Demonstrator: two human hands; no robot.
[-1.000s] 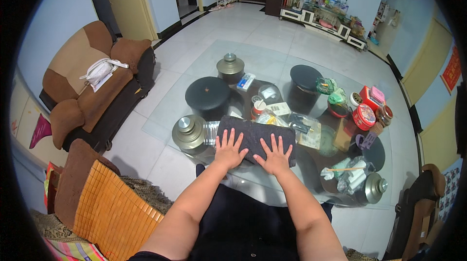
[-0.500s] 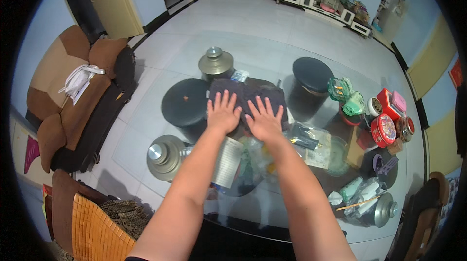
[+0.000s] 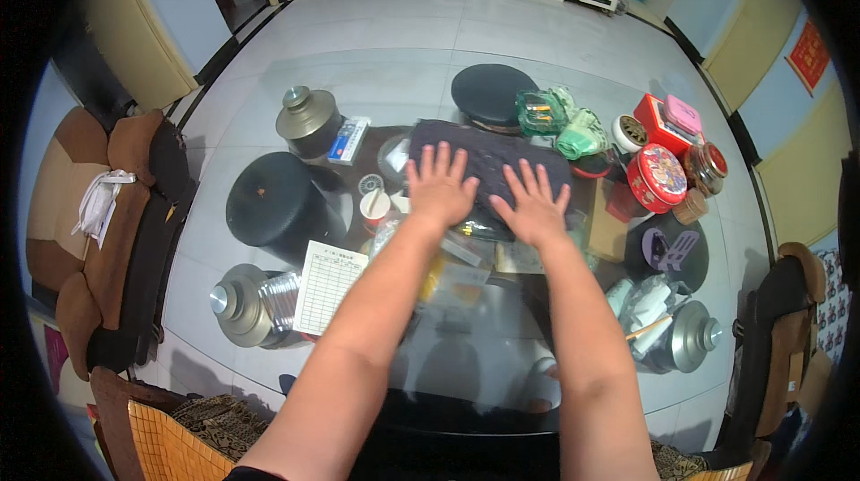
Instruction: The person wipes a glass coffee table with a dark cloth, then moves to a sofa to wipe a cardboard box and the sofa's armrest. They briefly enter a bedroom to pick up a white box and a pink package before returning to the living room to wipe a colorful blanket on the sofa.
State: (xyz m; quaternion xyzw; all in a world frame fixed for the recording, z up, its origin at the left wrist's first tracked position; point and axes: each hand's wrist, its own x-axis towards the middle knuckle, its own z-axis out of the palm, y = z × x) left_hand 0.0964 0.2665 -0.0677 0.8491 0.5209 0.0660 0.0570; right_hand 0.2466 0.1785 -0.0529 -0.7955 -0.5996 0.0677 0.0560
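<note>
A dark grey cloth (image 3: 491, 157) lies spread on the glass table (image 3: 296, 87). My left hand (image 3: 441, 187) rests flat on its left part, palm down with fingers apart. On its right part my right hand (image 3: 537, 208) lies the same way, fingers spread. Neither hand grips the cloth. Left of the cloth are a round clear-lidded container (image 3: 392, 158) and a small red and white cup (image 3: 375, 205). Clear plastic packets (image 3: 457, 279) show between my forearms. Green plastic bags (image 3: 580, 133) sit close to the cloth's right end.
A blue and white box (image 3: 348, 141) and a printed form (image 3: 328, 288) lie to the left. At the right stand a round red tin (image 3: 657, 178), a glass jar (image 3: 705, 166) and a purple holder (image 3: 667, 250). Black stools (image 3: 273, 203) and metal table legs (image 3: 244, 304) show through the glass.
Both hands and the cloth have moved right across the table, toward the green bags. The cup, the round container and more of the blue and white box are now uncovered. My view has shifted too.
</note>
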